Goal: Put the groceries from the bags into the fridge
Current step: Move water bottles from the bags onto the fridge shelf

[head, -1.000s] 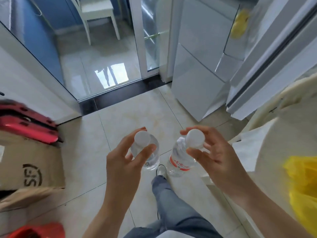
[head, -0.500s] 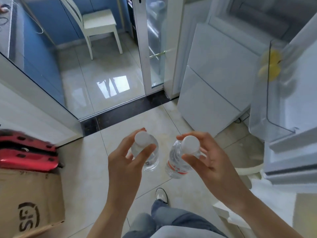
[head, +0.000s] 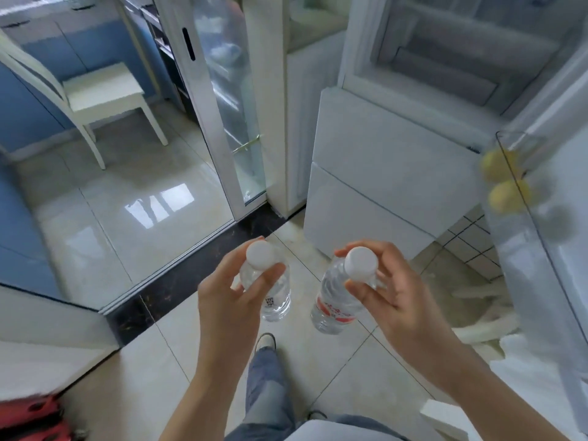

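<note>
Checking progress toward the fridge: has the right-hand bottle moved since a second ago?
Yes. The bottle in the right hand is now nearer the fridge drawers.

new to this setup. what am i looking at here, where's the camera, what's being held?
No robot: a person wears one wide-angle camera on the head, looking forward and down. The left hand grips a clear water bottle near its white cap; the right hand grips a second bottle with a red label the same way. Ahead stands the fridge, its door open on the right with two yellow fruits in the door shelf. Both bottles hang above the tiled floor.
</note>
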Demonstrator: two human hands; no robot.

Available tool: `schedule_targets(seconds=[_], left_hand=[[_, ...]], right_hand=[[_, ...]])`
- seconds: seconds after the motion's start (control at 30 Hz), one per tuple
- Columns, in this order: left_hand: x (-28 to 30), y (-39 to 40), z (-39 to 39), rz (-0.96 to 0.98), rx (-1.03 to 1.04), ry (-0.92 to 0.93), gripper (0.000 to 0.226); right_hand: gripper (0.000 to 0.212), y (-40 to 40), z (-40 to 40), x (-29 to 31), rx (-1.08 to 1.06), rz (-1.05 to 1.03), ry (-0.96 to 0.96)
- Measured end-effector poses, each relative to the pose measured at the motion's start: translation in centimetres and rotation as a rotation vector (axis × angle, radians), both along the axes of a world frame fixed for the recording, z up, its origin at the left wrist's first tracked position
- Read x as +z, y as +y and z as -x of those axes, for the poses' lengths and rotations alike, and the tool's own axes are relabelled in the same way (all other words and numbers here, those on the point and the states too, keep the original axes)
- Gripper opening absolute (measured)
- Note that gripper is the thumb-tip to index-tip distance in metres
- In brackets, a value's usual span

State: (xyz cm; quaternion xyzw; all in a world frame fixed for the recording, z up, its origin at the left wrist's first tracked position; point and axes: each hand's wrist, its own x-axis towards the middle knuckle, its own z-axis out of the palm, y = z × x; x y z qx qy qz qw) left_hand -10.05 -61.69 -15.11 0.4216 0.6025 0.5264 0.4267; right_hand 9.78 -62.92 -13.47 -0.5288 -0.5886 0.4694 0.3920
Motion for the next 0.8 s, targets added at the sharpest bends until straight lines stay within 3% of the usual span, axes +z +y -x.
schedule_targets(seconds=[0.2,0.4,0.8], left_hand=[[1.5,10.2,2.6,-0.012,-0.207,0.022,0.033],[2.8,18.3,2.3,0.020,-0.382,-0.076,0.033],[5.8,30.7,-5.9,-0.105,-0.720,-0.058,0.032]], right_hand=[[0.026,6.4,3.6,1.5,-0.196,-0.050,0.007],[0.026,10.9,5.1,3.2,-0.382,-0.079,0.032],[0.028,18.9,-0.7,5.7,-0.699,-0.215,-0.042]])
